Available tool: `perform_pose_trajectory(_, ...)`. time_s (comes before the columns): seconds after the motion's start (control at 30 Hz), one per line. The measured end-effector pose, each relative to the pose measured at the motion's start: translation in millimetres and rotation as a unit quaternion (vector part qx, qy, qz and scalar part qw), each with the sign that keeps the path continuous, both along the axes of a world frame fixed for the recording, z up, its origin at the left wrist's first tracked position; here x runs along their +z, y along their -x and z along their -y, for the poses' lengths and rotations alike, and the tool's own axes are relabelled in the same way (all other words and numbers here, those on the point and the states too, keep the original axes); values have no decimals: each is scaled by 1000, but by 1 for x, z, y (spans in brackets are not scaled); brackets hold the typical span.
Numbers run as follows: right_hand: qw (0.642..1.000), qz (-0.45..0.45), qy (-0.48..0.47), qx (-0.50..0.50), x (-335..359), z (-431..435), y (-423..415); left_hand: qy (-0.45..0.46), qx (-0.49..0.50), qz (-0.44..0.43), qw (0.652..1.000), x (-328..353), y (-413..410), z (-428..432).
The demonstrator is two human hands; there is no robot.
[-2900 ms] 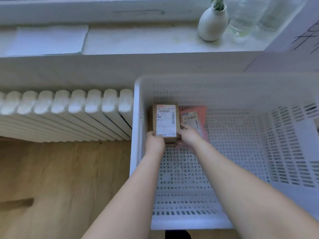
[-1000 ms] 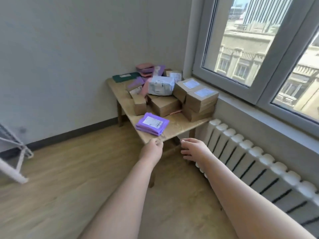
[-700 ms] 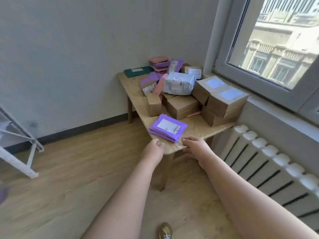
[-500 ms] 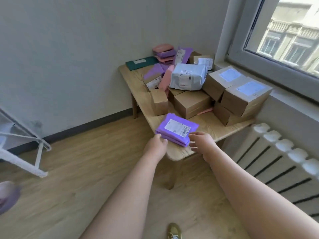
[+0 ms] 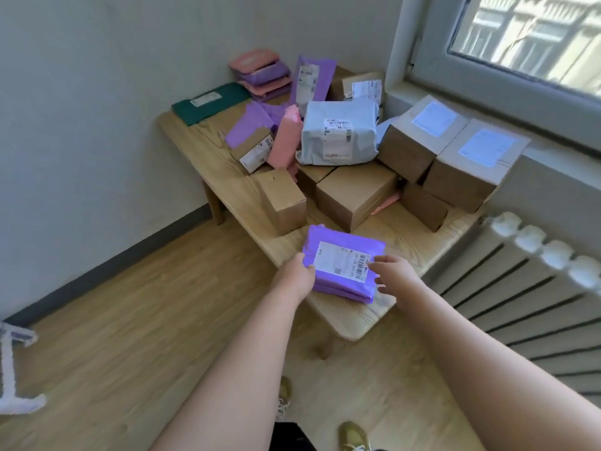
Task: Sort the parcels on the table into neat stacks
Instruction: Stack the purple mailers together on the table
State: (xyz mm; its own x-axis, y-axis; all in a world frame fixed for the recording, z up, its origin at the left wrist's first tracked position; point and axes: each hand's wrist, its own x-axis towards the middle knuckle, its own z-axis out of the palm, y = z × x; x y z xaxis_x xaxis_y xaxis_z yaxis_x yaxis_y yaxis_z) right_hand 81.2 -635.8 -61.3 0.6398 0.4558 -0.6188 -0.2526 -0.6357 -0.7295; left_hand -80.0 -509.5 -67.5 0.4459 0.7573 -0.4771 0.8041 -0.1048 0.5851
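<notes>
Labelled purple mailer stack (image 5: 341, 265): left hand (image 5: 296, 277) fingers grip it, right hand (image 5: 395, 276) fingers spread.

A single wide-angle view looks from head height forward and steeply down, so both forearms run up from the bottom edge toward the table's (image 5: 364, 323) near corner. The camera stands close to that corner and faces along the table toward the room corner, with the wall at the left and the window (image 5: 527, 37) and radiator (image 5: 520, 288) at the right. The floor (image 5: 130, 336) and shoes (image 5: 353, 434) fill the bottom, straight lines bowing toward the frame's edges.
</notes>
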Motion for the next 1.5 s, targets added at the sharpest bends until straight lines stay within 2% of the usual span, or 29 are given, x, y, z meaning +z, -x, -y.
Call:
perform_pose_trajectory(0.27,991,-18,48,-124,-18,-26,21,19,-144,-39,989,-25,-15,-71)
perform_pose_trajectory(0.4,984,-29,66,-162,-28,-28,31,70,-189,-39,979,-38,-25,-79)
perform_pose_trajectory(0.6,982,-34,52,-181,-33,-28,30,136,-100,-9,986,-43,-36,-80)
perform_pose_trajectory(0.77,981,-18,-2,-192,-24,-24,22,132,-13,25,991,-29,-41,-80)
perform_pose_trajectory(0.9,969,-66,-80,-226,-14,-18,11,101,9,45,994,-18,-43,-80)
perform_pose_trajectory(1.03,960,-74,-136,-234,4,-9,-4,117,9,115,986,2,-55,-74)
perform_pose_trajectory(1.23,959,-53,-188,-205,49,4,-16,209,44,262,941,33,-72,-80)
perform_pose_trajectory(1.5,955,-26,-229,-188,92,-17,-13,332,31,353,874,75,-91,-114)
